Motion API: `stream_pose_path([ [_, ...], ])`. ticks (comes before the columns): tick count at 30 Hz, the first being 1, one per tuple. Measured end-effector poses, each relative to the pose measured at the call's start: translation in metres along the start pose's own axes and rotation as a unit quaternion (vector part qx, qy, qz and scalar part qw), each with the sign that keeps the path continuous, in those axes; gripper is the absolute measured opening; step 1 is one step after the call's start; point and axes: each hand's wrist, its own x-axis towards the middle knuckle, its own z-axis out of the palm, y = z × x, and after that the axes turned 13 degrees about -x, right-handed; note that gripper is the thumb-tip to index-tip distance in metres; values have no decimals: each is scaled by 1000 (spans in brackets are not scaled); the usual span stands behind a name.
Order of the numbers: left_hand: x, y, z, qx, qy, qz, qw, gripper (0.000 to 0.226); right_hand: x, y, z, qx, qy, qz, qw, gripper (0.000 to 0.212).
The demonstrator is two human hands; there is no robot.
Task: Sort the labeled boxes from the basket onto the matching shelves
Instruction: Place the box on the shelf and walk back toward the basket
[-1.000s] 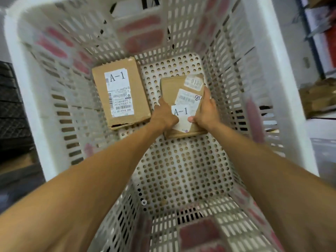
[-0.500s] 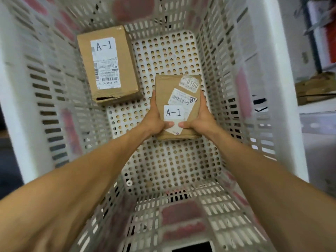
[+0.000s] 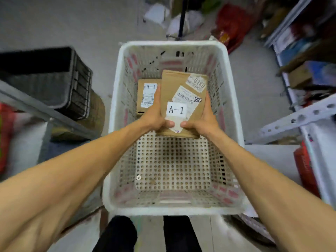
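Observation:
I hold a flat brown cardboard box (image 3: 174, 88) labelled A-1 above the white perforated basket (image 3: 116, 113). My left hand (image 3: 154, 115) grips its left edge with the thumb on the label. My right hand (image 3: 203, 119) grips the right edge, thumb on top as well. A second brown box (image 3: 145, 95), also labelled A-1, lies on the basket floor at the far left, partly hidden behind the lifted box and my left hand.
A dark crate (image 3: 54, 79) stands left of the basket behind a grey shelf rail (image 3: 45, 113). White perforated shelf uprights (image 3: 298, 117) and cluttered shelves (image 3: 309, 51) line the right side. Bags and papers (image 3: 227, 20) lie on the floor beyond the basket. My legs (image 3: 145, 235) stand at its near rim.
Both hands have lifted the A-1 box from the basket floor up toward the rim. The view has pulled back and up, so the whole basket and its surroundings show.

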Motion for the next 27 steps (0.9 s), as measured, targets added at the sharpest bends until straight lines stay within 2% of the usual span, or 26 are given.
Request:
stream_pose_path([
  [5,-84,71,-22,32,22,112,993,133,-72,-80,-29,11,45,-78,996,139],
  [9,-158,98,-21,28,21,162,986,132,-142,-117,-39,22,99,-118,988,134],
  [15,-254,124,-14,41,4,203,978,135,-242,-150,-55,-26,136,-134,981,138],
  [22,-327,154,-11,54,1,260,964,135,-321,-186,-72,-38,163,-152,974,142],
  [27,-376,159,10,40,10,272,961,137,-378,-189,-83,-48,173,-163,970,140],
])
